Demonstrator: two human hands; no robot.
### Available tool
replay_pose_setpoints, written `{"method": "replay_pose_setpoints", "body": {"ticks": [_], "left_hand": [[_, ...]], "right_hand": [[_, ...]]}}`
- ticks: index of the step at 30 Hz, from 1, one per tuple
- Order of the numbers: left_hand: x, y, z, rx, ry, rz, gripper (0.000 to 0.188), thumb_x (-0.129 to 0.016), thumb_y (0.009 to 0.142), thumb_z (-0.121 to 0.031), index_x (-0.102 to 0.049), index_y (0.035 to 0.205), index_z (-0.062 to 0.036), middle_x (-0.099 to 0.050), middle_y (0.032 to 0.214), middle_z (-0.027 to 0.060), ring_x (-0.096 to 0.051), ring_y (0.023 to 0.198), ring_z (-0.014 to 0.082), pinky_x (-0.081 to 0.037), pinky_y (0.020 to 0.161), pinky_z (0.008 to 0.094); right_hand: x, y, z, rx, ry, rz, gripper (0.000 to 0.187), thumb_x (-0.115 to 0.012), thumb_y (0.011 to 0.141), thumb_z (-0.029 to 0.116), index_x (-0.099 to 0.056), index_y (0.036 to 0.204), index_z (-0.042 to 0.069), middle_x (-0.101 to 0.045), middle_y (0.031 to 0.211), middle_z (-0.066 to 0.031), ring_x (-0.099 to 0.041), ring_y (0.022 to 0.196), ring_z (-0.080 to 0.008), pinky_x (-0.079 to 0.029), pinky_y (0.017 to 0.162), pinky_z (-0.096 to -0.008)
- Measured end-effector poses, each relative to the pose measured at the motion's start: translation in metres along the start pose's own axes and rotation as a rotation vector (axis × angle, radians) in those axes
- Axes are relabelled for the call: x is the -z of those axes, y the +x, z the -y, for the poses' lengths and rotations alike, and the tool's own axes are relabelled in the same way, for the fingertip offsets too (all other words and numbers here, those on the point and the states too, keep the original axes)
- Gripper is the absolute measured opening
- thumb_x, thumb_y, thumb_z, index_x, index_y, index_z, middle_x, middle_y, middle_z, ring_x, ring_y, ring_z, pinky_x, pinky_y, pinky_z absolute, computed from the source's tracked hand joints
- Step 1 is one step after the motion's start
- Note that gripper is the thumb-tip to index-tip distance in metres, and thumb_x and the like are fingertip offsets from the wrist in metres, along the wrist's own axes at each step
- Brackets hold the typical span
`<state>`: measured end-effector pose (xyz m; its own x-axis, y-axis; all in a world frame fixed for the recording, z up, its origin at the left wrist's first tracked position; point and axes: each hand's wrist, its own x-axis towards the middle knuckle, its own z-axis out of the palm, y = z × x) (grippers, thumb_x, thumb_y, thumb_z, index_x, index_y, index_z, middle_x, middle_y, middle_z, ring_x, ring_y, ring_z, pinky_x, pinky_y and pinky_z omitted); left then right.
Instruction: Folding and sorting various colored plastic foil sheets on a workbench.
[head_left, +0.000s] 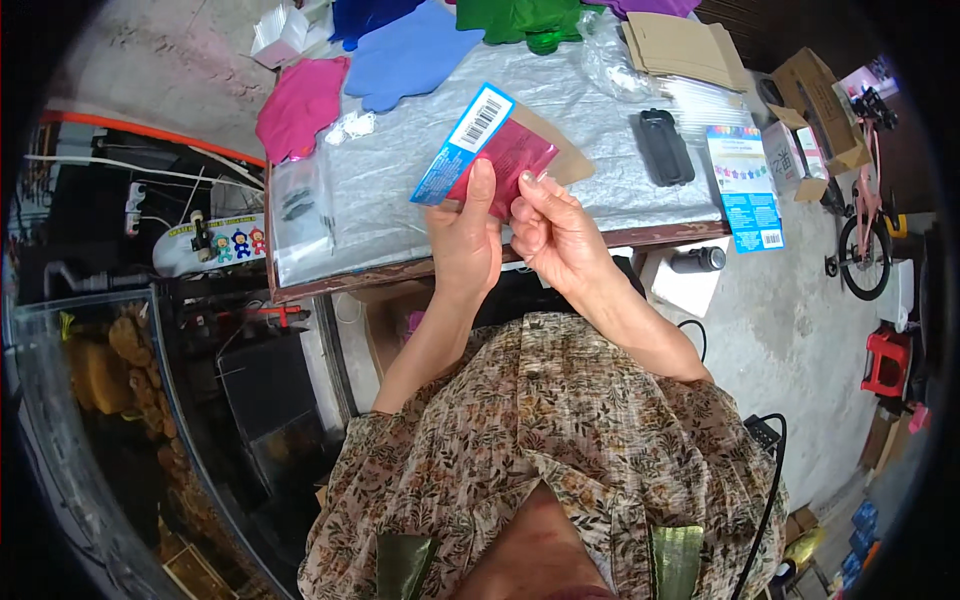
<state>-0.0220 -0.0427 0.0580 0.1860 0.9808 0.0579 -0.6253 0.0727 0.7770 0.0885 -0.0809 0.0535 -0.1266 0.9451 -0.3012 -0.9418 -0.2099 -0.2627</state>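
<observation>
My left hand [465, 235] and right hand [555, 232] both pinch a blue card [462, 145] with a magenta packet [510, 160], held above the table [560, 120]; black case [662, 147] lies right of my grip.

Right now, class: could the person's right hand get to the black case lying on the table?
Probably yes. The black case lies uncovered on the table close beyond the right hand, though that hand now holds the pink packet.
</observation>
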Motion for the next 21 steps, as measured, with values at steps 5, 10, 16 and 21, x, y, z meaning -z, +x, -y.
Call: {"method": "replay_pose_setpoints", "body": {"ticks": [5,10,16,21], "left_hand": [[0.002,-0.001,0.002,0.019,0.007,-0.032,0.013,-0.065,0.1,-0.012,-0.067,0.112,-0.0077,-0.07,0.108,0.0026,-0.067,0.096,0.012,-0.055,0.084,0.0302],[-0.005,-0.002,0.003,0.051,0.029,-0.067,0.012,-0.066,0.099,-0.011,-0.069,0.11,-0.0065,-0.071,0.105,0.0026,-0.067,0.09,0.0113,-0.056,0.078,0.0283],[-0.008,-0.003,0.005,0.031,0.026,-0.053,0.011,-0.069,0.096,-0.01,-0.071,0.106,-0.0053,-0.072,0.1,0.0031,-0.068,0.083,0.0106,-0.055,0.073,0.026],[-0.014,0.018,0.006,0.042,0.156,-0.197,0.014,-0.072,0.093,-0.008,-0.072,0.107,-0.0045,-0.073,0.099,0.0041,-0.068,0.082,0.0113,-0.055,0.073,0.0268]], "right_hand": [[0.0,-0.004,0.0,0.02,0.052,0.027,0.006,-0.067,0.098,0.013,-0.062,0.097,0.01,-0.058,0.071,-0.0003,-0.052,0.056,-0.0061,-0.044,0.049,-0.018],[0.003,-0.006,-0.003,0.025,0.108,-0.002,0.008,-0.067,0.098,0.014,-0.063,0.1,0.008,-0.061,0.073,-0.0013,-0.056,0.061,-0.0077,-0.049,0.053,-0.019],[0.005,-0.007,-0.003,-0.016,0.178,-0.032,0.01,-0.064,0.1,0.015,-0.063,0.106,0.007,-0.065,0.078,-0.0027,-0.062,0.065,-0.0105,-0.055,0.056,-0.021],[0.013,0.001,-0.002,-0.048,0.263,0.016,0.012,-0.063,0.1,0.015,-0.063,0.108,0.006,-0.069,0.086,-0.0063,-0.064,0.067,-0.0114,-0.056,0.058,-0.023]]}}
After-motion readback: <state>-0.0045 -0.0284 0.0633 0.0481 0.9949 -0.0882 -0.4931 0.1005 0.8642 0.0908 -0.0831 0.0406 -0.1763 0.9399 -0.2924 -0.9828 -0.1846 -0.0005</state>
